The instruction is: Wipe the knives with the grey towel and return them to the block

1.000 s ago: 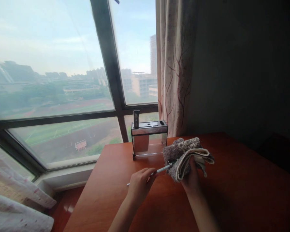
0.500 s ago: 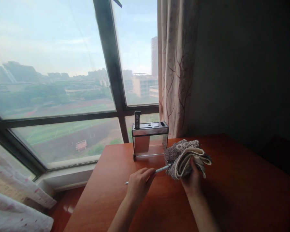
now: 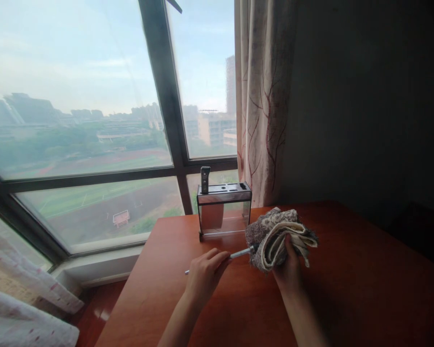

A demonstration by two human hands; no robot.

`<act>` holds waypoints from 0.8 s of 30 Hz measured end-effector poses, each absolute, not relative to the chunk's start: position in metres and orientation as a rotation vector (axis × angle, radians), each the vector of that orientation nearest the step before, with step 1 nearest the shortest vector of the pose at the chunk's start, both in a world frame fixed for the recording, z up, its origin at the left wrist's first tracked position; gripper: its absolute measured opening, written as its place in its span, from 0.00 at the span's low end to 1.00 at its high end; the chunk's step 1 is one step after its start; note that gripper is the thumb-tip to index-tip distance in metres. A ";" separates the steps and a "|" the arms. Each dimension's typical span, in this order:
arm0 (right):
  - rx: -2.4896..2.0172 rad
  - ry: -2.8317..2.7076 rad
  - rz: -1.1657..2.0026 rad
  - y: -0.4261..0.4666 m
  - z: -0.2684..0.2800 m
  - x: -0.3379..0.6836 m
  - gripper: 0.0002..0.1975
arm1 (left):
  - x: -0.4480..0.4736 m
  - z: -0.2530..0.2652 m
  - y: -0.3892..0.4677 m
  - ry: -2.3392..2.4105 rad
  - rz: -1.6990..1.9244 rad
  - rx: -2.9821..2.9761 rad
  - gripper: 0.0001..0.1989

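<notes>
My left hand (image 3: pixel 207 274) is closed around a slim silver rod (image 3: pixel 239 253), tilted up to the right. Its dark far end meets the near left side of a folded grey-and-cream cloth (image 3: pixel 275 238); whether that end goes into the folds, I cannot tell. In my right hand (image 3: pixel 288 266) the cloth is gripped from the lower right, thumb on top and the other fingers mostly hidden. Behind the cloth, a clear-sided holder (image 3: pixel 224 196) with a slotted black top stands on the table, a dark handle (image 3: pixel 205 180) upright in its left end.
The reddish-brown wooden table (image 3: pixel 159 284) stretches under both hands. Behind it are a dark window frame (image 3: pixel 166 86) and a patterned curtain (image 3: pixel 264 96). Another pale curtain (image 3: pixel 29 313) hangs at the lower left.
My left hand and the rod have shifted slightly to the left, with more of the rod's dark end showing beside the cloth. The right hand and cloth have barely moved.
</notes>
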State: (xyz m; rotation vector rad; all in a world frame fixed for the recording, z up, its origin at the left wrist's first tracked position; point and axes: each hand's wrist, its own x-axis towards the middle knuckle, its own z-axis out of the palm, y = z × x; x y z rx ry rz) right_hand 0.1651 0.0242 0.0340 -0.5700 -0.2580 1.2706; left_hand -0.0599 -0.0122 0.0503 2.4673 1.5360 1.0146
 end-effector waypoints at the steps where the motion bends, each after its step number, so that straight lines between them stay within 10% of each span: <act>1: -0.572 -0.260 1.275 0.024 0.034 0.166 0.18 | -0.061 0.052 -0.012 1.523 1.012 2.466 0.12; 24: -0.564 -0.300 1.281 0.024 0.032 0.173 0.24 | -0.058 0.058 -0.011 1.385 0.922 2.287 0.18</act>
